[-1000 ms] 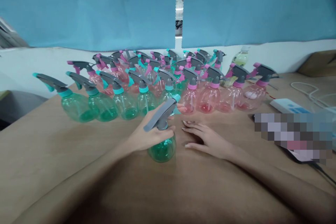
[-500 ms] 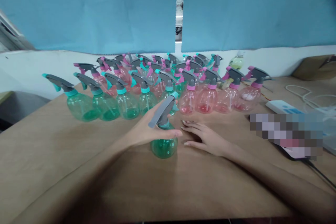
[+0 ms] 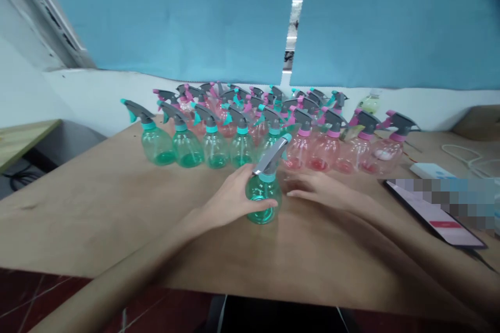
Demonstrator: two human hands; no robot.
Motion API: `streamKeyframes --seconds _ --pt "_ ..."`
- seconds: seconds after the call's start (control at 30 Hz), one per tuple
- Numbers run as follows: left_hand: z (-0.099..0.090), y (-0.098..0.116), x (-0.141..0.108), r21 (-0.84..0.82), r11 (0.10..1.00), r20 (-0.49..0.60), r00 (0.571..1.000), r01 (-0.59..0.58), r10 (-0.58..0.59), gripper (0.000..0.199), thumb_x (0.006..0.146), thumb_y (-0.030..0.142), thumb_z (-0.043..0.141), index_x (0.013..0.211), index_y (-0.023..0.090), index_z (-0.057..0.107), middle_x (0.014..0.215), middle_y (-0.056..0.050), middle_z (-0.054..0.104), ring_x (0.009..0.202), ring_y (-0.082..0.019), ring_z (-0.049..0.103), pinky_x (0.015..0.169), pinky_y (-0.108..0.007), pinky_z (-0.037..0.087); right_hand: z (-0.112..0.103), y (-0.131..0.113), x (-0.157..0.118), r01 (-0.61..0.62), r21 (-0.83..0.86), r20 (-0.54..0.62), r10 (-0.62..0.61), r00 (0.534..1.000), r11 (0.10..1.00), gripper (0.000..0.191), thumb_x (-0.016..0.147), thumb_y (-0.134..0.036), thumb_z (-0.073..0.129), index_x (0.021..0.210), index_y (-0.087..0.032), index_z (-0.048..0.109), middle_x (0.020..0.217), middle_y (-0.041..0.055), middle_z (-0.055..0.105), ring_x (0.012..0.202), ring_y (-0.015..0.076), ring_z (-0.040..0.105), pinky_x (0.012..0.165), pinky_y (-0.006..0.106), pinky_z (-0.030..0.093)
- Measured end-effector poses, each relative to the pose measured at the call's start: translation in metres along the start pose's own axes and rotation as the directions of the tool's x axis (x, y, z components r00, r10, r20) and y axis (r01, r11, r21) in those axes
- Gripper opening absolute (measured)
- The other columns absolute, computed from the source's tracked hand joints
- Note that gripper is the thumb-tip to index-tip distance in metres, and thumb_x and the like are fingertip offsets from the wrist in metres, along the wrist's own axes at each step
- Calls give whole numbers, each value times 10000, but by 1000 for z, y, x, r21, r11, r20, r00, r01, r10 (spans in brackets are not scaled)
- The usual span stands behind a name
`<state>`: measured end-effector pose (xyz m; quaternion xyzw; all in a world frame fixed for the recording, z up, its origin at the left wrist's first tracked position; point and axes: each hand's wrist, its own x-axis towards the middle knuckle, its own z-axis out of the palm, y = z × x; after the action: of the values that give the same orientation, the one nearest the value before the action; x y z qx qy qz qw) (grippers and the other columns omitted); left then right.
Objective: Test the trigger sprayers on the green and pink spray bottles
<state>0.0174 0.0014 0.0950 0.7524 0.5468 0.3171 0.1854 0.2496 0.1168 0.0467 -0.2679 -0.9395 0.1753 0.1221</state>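
Observation:
A green spray bottle (image 3: 264, 190) with a grey and teal spray head stands on the table in front of the others. My left hand (image 3: 238, 195) is wrapped round its body from the left, thumb across the near side. Just right of the bottle is my right hand (image 3: 316, 190), its fingers apart and pointing at it; its fingertips are partly behind the bottle's right side. Behind them a front row holds several green bottles (image 3: 189, 148) on the left and several pink bottles (image 3: 322, 153) on the right.
More spray bottles stand behind the front row, against the white wall (image 3: 117, 88). On the right lie a phone (image 3: 449, 223), a white box (image 3: 432, 170) and a white cable (image 3: 464, 153). The wooden table's (image 3: 97, 223) near edge is in view.
The view has shifted, so the rows appear farther right. My left hand has moved lower onto the bottle's body, and the bottle's spray head has turned slightly. My right hand is nearer the bottle.

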Motion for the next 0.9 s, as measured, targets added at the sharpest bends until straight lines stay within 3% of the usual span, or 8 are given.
streamKeyframes --seconds 0.13,0.23,0.33,0.43,0.53,0.63,0.73,0.9 --pt "-21 -13 -28 79 997 -34 999 -2 5 558 726 537 666 1195 277 512 1152 -60 506 1075 -267 522 932 -445 450 -10 -22 27 -65 38 -47 67 997 997 321 864 -412 540 1120 -237 624 986 49 718 865 209 675 758 345 525" --pt "-46 -38 -53 137 990 -106 994 42 -27 556 728 571 645 1200 307 516 1085 -42 522 1043 -264 530 923 -440 457 -6 -45 53 -55 29 -76 57 995 998 279 853 -412 553 1035 -228 658 844 37 723 727 185 672 660 310 519" --pt "-74 -68 -77 164 979 -166 981 124 -97 571 712 563 665 1194 289 533 1080 -51 538 934 -247 572 854 -440 491 5 -71 85 35 32 -132 -30 991 999 252 853 -396 560 1004 -220 659 924 42 713 737 172 662 661 297 509" --pt "-104 -93 -98 117 976 -281 949 181 -142 522 737 536 651 1163 252 550 1147 -70 546 1036 -269 545 897 -450 473 15 -104 120 146 46 -216 -133 967 988 243 854 -372 569 1015 -206 644 1032 45 684 756 155 655 727 307 504" --pt "-134 -113 -114 30 965 -352 906 262 -235 480 738 477 657 1142 235 566 1145 -73 545 1048 -261 545 904 -444 466 21 -139 155 195 79 -231 -172 958 978 309 843 -380 588 1084 -190 621 1089 63 660 735 151 656 781 341 501" --pt "-161 -140 -121 8 947 -498 823 320 -274 529 675 471 694 1114 199 576 1138 -93 513 1039 -273 548 867 -438 482 25 -173 187 68 174 -161 -40 986 982 529 820 -446 599 1250 -147 528 961 98 691 591 160 642 662 357 528" --pt "-182 -175 -120 12 949 -587 771 315 -248 498 651 453 702 1070 208 590 1108 -87 545 1011 -278 563 856 -443 484 30 -199 215 -43 299 -44 59 997 953 682 797 -488 610 1354 -142 422 789 77 701 463 160 602 501 335 517" --pt "-204 -224 -104 52 960 -688 706 276 -166 480 647 343 709 1079 217 540 1070 -89 619 980 -263 590 783 -392 507 42 -219 250 -46 319 -67 71 995 947 761 802 -455 614 1425 -139 312 687 54 685 404 159 581 433 314 498"
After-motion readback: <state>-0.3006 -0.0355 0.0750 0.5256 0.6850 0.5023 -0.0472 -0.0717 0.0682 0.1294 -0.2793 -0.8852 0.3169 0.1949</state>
